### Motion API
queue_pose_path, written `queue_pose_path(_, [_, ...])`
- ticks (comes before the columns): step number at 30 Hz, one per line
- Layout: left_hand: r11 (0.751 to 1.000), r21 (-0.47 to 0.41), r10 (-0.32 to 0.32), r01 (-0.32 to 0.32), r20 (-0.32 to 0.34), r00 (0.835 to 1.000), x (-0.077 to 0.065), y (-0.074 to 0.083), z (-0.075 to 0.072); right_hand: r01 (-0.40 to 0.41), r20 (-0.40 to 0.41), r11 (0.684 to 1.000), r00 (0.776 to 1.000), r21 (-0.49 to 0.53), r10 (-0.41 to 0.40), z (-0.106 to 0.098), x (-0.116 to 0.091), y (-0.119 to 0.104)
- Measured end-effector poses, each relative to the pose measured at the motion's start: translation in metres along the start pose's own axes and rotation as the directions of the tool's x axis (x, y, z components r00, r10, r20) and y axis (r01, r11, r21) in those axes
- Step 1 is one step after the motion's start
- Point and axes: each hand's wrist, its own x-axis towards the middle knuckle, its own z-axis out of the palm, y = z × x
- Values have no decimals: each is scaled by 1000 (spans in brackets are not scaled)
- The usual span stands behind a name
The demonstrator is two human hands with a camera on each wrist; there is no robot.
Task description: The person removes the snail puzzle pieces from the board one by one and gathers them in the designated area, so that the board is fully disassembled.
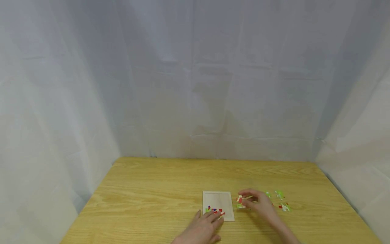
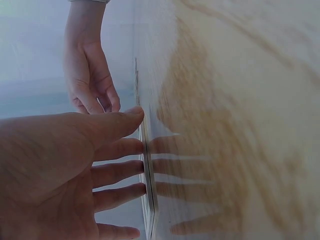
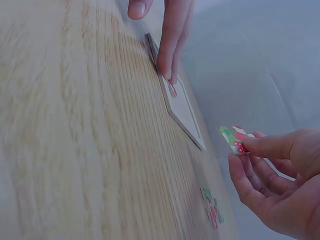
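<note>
My right hand [image 1: 259, 203] pinches a jigsaw puzzle piece [image 3: 231, 138] between thumb and fingers. The piece is green, white and red with white dots, raised above the table just right of the wooden puzzle board [image 1: 217, 197]. My left hand [image 1: 201, 228] lies over the board's near edge with fingers extended, the fingertips touching the board and the pieces there. Several fitted pieces [image 1: 213, 209] in red, green and purple show along the board's near side, partly covered by those fingers. In the left wrist view the pieces on the board are hidden behind the left hand [image 2: 55, 170].
Loose puzzle pieces [image 1: 284, 207] lie to the right, some partly behind the right hand. One loose piece [image 3: 212, 207] rests on the table below the held one. The wooden table [image 1: 146, 196] is enclosed by pale curtains [image 1: 195, 84] at the back and both sides.
</note>
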Motion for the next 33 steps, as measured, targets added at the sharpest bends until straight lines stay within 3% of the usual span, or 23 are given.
queue_pose_path(9, [1000,-10,0,0,10,1000,-1,0,-1,-97,-62,995,993,-15,96,-13,-7,4])
queue_pose_path(17, [1000,-9,8,-8,-14,1000,-2,0,0,-85,-76,996,994,-36,82,-27,-14,6])
queue_pose_path(25, [1000,-3,15,-15,-27,1000,-2,-1,2,-129,-80,991,989,-36,126,-42,-24,14])
queue_pose_path(33, [1000,-13,5,-5,-4,1000,-2,0,0,-159,-120,983,982,-89,148,-57,-36,21])
